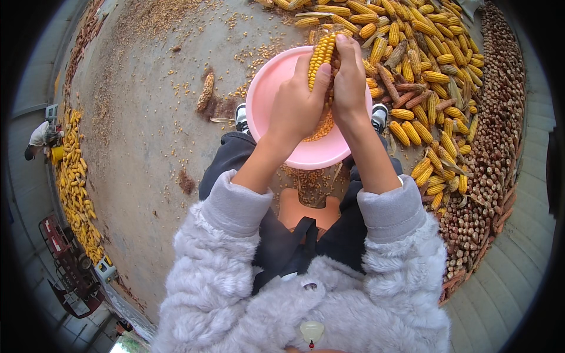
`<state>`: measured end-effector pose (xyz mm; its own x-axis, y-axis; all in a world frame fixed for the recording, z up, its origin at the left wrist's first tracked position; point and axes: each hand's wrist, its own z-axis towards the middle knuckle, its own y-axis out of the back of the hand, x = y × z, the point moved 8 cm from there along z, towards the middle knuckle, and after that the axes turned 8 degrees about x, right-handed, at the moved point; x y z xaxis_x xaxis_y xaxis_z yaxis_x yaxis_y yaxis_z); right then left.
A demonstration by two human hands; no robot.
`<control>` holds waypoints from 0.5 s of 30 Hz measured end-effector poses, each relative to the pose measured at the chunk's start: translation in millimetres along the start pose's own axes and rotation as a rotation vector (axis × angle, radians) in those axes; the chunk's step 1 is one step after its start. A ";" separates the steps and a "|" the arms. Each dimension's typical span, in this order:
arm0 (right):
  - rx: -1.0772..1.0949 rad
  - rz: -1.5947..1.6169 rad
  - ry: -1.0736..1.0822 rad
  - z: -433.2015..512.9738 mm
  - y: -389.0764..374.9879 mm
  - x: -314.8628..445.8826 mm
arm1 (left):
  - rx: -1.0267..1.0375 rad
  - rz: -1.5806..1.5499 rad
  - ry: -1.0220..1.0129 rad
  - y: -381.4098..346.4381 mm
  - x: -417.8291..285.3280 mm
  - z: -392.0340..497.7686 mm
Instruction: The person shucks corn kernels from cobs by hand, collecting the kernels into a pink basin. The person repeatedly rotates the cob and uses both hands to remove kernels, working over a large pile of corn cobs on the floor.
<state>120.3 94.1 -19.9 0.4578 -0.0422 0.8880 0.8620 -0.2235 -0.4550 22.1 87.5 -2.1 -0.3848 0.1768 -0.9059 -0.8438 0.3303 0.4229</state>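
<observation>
My left hand [296, 103] grips a yellow ear of corn [322, 55] over a pink plastic basin [264, 103]. From the other side, my right hand [349, 81] presses against it, with the thumb near its upper end. A strip of reddish bare cob shows between the hands; whether it belongs to the same ear or a second cob I cannot tell. Loose corn kernels [321, 129] lie in the bottom of the basin, partly covered by my hands and wrists. The basin sits between my legs, close to my shoes.
A heap of corn ears [435, 48] lies to the right, with bare cobs [408, 98] on it. Beyond runs a stacked wall of cobs [494, 145]. An orange stool [293, 207] is beneath me. Far left are another person [42, 134], more corn [73, 176] and a red machine [70, 264].
</observation>
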 end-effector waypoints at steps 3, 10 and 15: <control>0.012 0.022 0.017 -0.5 -2.0 -1.2 | -0.004 0.007 -0.002 1.6 0.5 -0.5; -0.002 0.197 0.014 0.0 1.0 -2.3 | -0.016 0.010 -0.037 3.3 -3.6 0.8; -0.023 0.118 -0.040 4.0 4.7 -4.3 | 0.002 0.066 -0.033 -1.2 -5.0 -0.6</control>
<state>123.2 97.1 -26.2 0.5645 -0.0307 0.8249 0.7966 -0.2417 -0.5541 24.8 85.7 1.9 -0.4271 0.2286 -0.8748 -0.8164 0.3184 0.4818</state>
